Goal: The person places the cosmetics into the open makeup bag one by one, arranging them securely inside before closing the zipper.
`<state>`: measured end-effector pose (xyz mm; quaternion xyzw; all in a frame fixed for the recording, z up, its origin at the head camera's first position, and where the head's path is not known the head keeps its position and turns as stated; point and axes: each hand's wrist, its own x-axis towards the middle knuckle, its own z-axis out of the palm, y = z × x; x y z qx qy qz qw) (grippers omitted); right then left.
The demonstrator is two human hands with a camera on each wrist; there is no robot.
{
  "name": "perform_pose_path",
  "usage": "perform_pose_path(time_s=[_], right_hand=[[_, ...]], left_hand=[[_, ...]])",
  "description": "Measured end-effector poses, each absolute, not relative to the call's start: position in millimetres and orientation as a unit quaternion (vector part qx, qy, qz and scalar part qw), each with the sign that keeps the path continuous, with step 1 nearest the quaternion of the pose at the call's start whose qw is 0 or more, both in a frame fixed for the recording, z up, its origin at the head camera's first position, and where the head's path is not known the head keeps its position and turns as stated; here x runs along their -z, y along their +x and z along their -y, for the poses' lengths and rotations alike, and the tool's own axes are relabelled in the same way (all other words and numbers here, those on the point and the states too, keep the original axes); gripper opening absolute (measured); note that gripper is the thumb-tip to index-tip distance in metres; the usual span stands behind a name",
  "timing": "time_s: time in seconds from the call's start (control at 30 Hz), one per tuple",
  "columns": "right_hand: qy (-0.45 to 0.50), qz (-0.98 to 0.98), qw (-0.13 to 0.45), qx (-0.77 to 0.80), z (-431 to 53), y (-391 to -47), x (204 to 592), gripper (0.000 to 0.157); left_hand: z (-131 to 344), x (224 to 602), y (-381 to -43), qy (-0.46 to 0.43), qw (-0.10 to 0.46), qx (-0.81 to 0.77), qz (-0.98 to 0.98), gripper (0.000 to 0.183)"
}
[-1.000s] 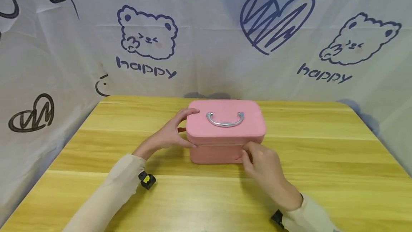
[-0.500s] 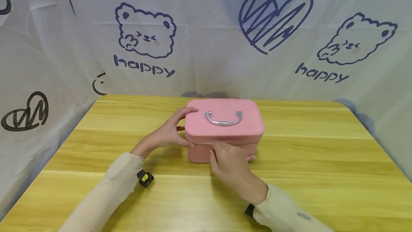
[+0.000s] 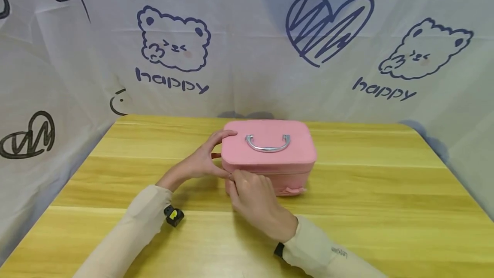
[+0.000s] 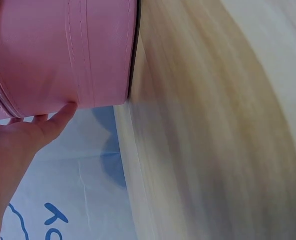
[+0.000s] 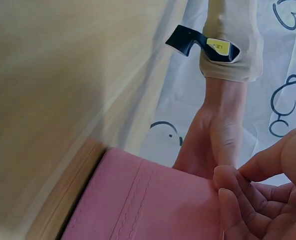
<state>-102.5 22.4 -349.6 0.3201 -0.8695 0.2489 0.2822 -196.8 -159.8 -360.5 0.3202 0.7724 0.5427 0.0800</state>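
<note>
A pink vanity case (image 3: pixel 297 153) with a silver carrying handle (image 3: pixel 268 149) stands upright on the table, its lid down. My left hand (image 3: pixel 200 161) grips its left end, the thumb at the front corner and a finger over the top edge. In the left wrist view, a zipper (image 4: pixel 2 92) runs round the side of the case. At the front left corner my right hand (image 3: pixel 256 198) pinches at this zipper line, close to the left thumb. The fingers cover the zipper pull. Low on the right of the case's front is a small pink bow-like piece (image 3: pixel 294 191).
The case stands towards the back of a wood-grain table (image 3: pixel 386 209). Behind it hangs a pale cloth (image 3: pixel 247 72) with bear and heart drawings. A small black device (image 3: pixel 173 216) sits at the left cuff.
My right hand has slid left along the case's front, from near its right end to the left corner, uncovering the bow-like piece. The left hand keeps its grip.
</note>
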Motion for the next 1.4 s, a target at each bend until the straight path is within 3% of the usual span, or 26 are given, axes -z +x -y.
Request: perform_pose_path(time_s=[0.27, 0.43, 0.6, 0.87, 1.03, 1.23, 1.4], right_hand=[[0.337, 0.865, 0.293, -0.231, -36, -96, 355, 0.010], [0.357, 0.851, 0.320, -0.214, -49, -91, 361, 0.010], [0.361, 0.852, 0.311, -0.217, -59, -92, 362, 0.010], [0.319, 0.867, 0.314, -0.218, -80, -93, 358, 0.021], [0.278, 0.888, 0.293, -0.223, -102, -92, 356, 0.023], [0.242, 0.912, 0.251, -0.216, -139, -89, 350, 0.014], [0.250, 0.909, 0.251, -0.219, -139, -91, 345, 0.010]], left_hand=[[164, 357, -184, 0.328, 0.071, -0.502, -0.797, 0.095], [172, 352, -168, 0.307, 0.009, -0.444, -0.842, 0.079], [162, 354, -153, 0.265, -0.060, -0.493, -0.827, 0.068], [117, 351, -123, 0.148, -0.134, -0.527, -0.826, 0.073], [100, 354, -113, 0.138, -0.149, -0.562, -0.802, 0.068], [96, 363, -131, 0.179, -0.114, -0.576, -0.789, 0.071], [95, 358, -130, 0.182, -0.110, -0.559, -0.802, 0.071]])
